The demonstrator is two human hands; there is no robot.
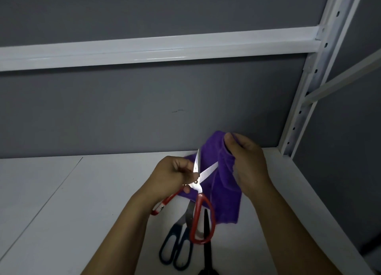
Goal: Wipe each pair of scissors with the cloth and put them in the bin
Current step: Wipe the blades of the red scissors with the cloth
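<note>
Now red scissors (197, 187) splay before cloth (222, 192)

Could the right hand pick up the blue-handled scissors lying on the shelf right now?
Probably not yet: the right hand grips the purple cloth, and the red scissors in the left hand hang over the blue-handled scissors.

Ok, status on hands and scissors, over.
Left hand grips red scissors, blades open. Right hand holds purple cloth. Blue scissors, black scissors lie on shelf; bin unseen.

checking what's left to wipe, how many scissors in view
3: red pair in the left hand, blue pair and black pair on the shelf; more may be hidden.
</note>
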